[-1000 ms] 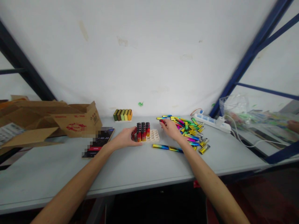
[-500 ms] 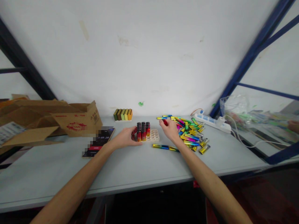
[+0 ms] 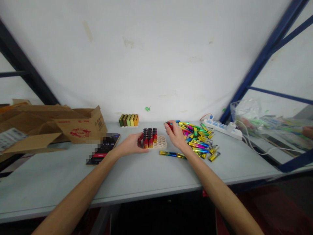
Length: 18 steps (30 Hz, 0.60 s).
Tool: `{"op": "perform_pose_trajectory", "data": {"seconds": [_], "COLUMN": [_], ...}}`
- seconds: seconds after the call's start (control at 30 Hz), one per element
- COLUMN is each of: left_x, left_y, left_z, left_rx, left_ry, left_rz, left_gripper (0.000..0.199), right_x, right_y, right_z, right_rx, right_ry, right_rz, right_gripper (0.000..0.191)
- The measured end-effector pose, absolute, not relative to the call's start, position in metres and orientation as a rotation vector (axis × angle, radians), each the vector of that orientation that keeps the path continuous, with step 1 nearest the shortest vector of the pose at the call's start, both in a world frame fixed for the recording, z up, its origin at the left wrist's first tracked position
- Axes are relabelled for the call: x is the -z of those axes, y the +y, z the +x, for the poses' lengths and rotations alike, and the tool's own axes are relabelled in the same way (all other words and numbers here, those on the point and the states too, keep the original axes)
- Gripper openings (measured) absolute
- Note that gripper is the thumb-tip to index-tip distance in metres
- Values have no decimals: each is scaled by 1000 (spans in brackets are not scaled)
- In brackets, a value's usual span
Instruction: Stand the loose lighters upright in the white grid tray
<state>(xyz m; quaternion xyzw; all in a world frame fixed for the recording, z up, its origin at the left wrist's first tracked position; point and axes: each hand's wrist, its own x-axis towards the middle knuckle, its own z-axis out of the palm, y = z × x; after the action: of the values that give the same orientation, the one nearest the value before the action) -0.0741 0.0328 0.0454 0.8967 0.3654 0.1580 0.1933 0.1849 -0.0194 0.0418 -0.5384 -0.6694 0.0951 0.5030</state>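
Observation:
My left hand (image 3: 130, 144) is curled round the left side of a white tray (image 3: 161, 142) with rows of sockets. Several small red cylinders with black tops (image 3: 148, 138) stand upright in the tray's left part; sockets on its right show bare. A dark red piece shows between my left thumb and fingers. Right of the tray, my right hand (image 3: 176, 134) is raised a little and pinches a small red cylinder (image 3: 170, 126), partly hidden by the fingers. Beside that hand lies a loose pile of shiny gold, blue, green and pink pieces (image 3: 201, 143).
Two shiny gold-and-blue pieces (image 3: 168, 153) lie in front of the tray. A second tray of green, brown and yellow pieces (image 3: 128, 120) stands by the wall. A phone (image 3: 107, 143) and cardboard boxes (image 3: 83, 130) are left; a power strip (image 3: 223, 129) is right.
My right hand has shifted slightly left and the red cylinder in its fingers has tilted, showing more of its length. My left hand and the tray have stayed put.

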Motion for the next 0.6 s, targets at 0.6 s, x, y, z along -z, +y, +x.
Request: {"op": "perform_pose_trajectory", "data": {"seconds": [0.6], "left_x": [-44], "left_y": [32], "left_z": [-74], "left_rx": [-460], "left_ry": [1026], "left_rz": [2482], "left_gripper": [54], "right_x": [-28], "right_y": [-14], "right_z": [180], "right_rx": [-573], "right_ry": [-1758], "right_rz": [-1025], "right_gripper": [35]}}
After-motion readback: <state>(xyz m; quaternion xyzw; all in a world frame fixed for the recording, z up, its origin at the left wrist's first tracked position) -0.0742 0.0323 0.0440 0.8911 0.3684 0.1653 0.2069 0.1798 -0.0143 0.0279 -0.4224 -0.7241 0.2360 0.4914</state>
